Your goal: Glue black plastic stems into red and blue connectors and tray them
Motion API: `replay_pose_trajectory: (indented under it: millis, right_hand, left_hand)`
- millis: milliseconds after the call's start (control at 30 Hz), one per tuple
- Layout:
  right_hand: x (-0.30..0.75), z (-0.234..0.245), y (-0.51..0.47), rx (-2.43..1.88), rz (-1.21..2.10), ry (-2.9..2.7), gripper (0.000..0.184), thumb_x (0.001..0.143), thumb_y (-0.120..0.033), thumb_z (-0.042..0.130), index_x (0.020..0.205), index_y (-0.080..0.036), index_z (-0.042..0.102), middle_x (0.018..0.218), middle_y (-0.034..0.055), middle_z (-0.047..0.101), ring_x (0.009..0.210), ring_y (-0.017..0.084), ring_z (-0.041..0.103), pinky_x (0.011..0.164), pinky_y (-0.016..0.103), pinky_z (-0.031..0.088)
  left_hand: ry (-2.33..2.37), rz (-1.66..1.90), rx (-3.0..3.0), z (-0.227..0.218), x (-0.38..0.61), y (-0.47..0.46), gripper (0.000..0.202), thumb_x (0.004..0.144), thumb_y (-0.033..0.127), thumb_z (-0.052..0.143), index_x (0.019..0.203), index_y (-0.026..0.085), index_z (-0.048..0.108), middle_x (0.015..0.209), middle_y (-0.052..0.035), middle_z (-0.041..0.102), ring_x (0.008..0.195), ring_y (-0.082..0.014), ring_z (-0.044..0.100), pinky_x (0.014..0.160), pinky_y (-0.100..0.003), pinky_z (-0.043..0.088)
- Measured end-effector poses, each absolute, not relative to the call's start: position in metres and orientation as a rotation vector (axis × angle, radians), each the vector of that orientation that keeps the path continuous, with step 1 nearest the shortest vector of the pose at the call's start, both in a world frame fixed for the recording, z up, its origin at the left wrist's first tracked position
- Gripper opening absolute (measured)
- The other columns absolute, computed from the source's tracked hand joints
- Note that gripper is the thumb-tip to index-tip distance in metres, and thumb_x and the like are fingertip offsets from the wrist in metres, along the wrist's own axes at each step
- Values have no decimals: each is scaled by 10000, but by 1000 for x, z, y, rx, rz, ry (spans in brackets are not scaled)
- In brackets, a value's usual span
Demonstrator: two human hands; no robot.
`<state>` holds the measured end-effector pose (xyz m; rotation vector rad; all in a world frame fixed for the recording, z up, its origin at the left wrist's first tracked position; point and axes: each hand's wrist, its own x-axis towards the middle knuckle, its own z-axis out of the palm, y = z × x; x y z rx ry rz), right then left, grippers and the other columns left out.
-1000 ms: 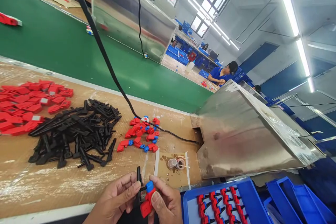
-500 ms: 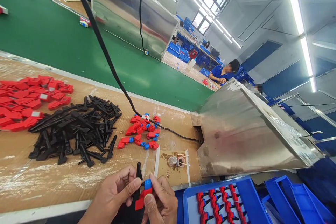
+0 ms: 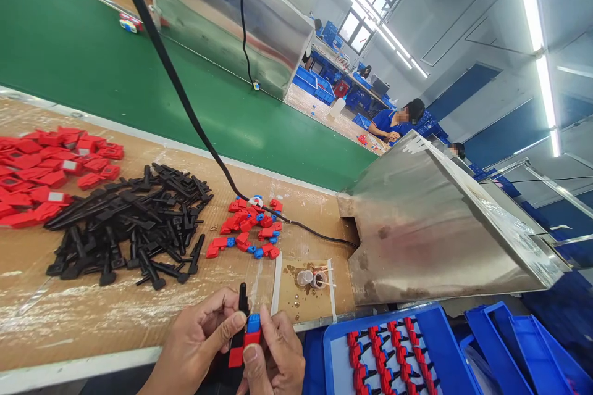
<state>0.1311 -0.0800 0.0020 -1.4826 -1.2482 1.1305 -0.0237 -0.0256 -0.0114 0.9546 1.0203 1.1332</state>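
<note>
My left hand point(image 3: 201, 336) is closed on a black plastic piece point(image 3: 243, 299) whose narrow end points up. Between the thumb and fingers of my right hand point(image 3: 277, 352) is a red and blue plastic part point(image 3: 253, 324), blue end uppermost. The two pieces sit side by side, close together; whether they are joined I cannot tell. Both hands are at the table's front edge. Beyond them lies a small group of red and blue parts point(image 3: 243, 241). A heap of black pieces point(image 3: 134, 222) and a heap of red parts point(image 3: 41, 173) are to the left.
Right of my hands stands a blue tray point(image 3: 445, 336) holding rows of red parts with black pieces. Small cups point(image 3: 319, 279) sit on taped cardboard. A metal box point(image 3: 426, 234) stands at right, a black cable point(image 3: 185, 114) crosses the view, and a green belt point(image 3: 194, 99) runs behind.
Both hands, still holding their pieces, have shifted slightly left in the view. The red and blue part now sits closer beside the black piece. The camera view has moved a little.
</note>
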Motion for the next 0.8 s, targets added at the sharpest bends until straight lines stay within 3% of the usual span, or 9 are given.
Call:
replay_pose_trajectory:
  millis: [267,467,633,733,800]
  right_hand:
    - [125,-10,-73,-1444,1123,-1227,510,891,-620,715,1292,-309,756,941,84,597,628,181,594,437,300,581]
    - [140,5,-55,-1287,1292,-1196,625,809,-703,758,1194,-214,703,938,53,663,795,186,622,723,312,589]
    - [137,-5,-56,-1065,1526,-1153,686,737,-774,761,1065,-178,678,772,41,670,628,176,642,560,293,576]
    - [147,-10,-60,-1186,1251,-1419,599,790,-689,770,1157,-221,692,1031,103,732,877,247,731,745,352,632]
    - [155,-7,-66,-1291,923,-1689,540,787,-603,812,1208,-288,693,1154,91,738,1037,284,724,867,363,624]
  left_hand:
    - [1130,1219,779,4,-15,-28,525,679,754,789,630,242,682,555,28,559,510,-159,478,483,-253,407]
    - [926,1243,657,6,-13,-20,492,630,699,867,654,219,762,636,-2,610,634,-191,563,598,-267,502]
    - [648,1184,697,-12,-19,-19,391,753,640,809,788,251,817,699,-21,659,586,-189,580,501,-268,504]
    - [680,1195,781,-21,-25,-27,327,785,606,794,838,287,844,834,-60,732,792,-256,663,736,-329,597]
    - [753,1208,726,-19,-27,-36,399,698,656,837,898,311,855,926,-66,751,866,-289,674,840,-372,596]
